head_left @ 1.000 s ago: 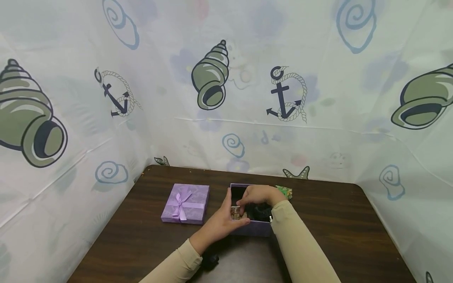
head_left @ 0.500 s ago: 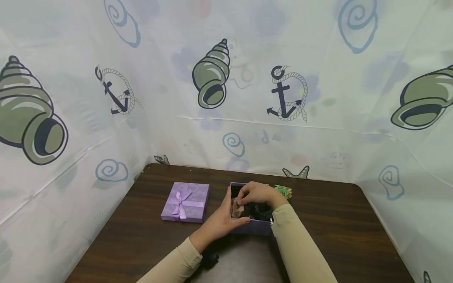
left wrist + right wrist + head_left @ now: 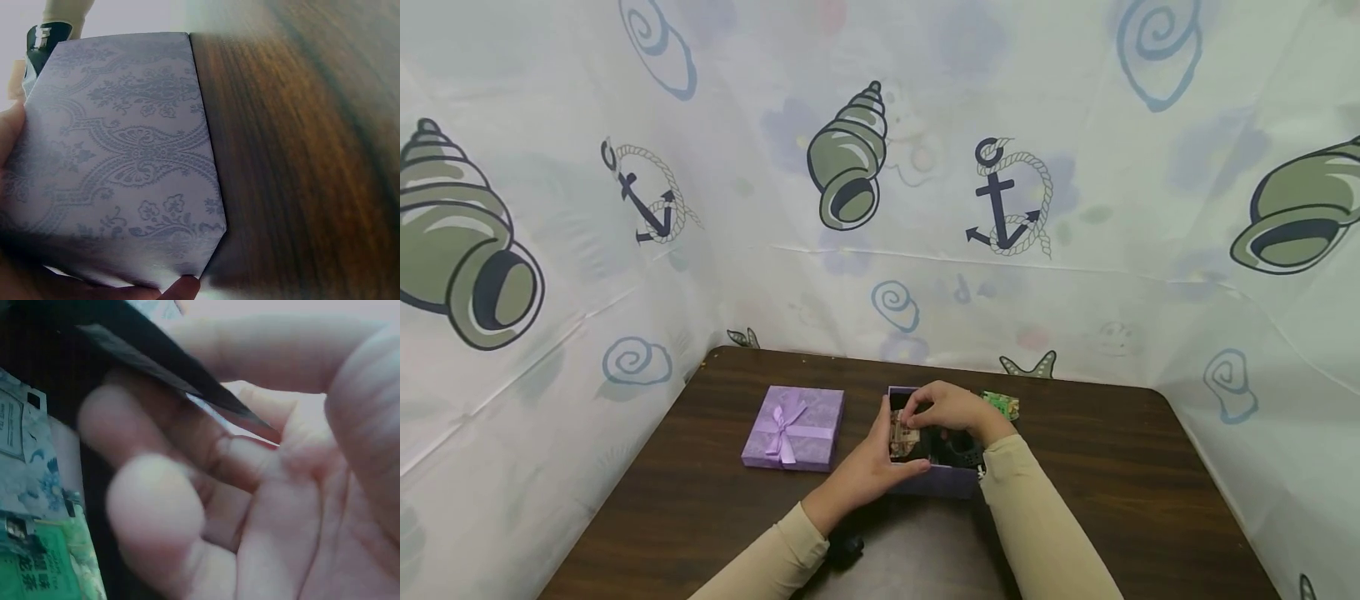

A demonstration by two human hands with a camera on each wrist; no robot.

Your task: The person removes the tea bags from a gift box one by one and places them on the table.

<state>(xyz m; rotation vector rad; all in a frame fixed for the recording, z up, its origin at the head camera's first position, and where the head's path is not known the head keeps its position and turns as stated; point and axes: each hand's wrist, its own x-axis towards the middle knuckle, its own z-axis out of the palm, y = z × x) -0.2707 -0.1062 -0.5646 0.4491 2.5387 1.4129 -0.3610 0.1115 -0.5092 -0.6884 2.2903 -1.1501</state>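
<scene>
The open purple gift box (image 3: 936,482) stands on the table in front of me. My left hand (image 3: 874,468) grips its near-left corner, thumb along the front and fingers along the left side. A floral-patterned box wall (image 3: 140,140) fills much of the left wrist view. Inside the box's left part lies a small brown printed packet (image 3: 904,443); my right hand (image 3: 953,408) pinches its upper edge between thumb and finger. To the right in the box sits a black item (image 3: 961,450), its kind unclear. In the right wrist view the fingertips (image 3: 156,503) are blurred.
A purple lid (image 3: 797,427) with a ribbon bow lies left of the box. Behind the right hand is a green packet (image 3: 1002,406); the right wrist view also shows a pale blue floral packet (image 3: 25,440). The brown wooden table (image 3: 1120,483) meets a patterned cloth behind.
My right hand has risen slightly and moved toward the box's far side. More of the brown packet shows beneath its fingers. My left hand keeps its grip on the box.
</scene>
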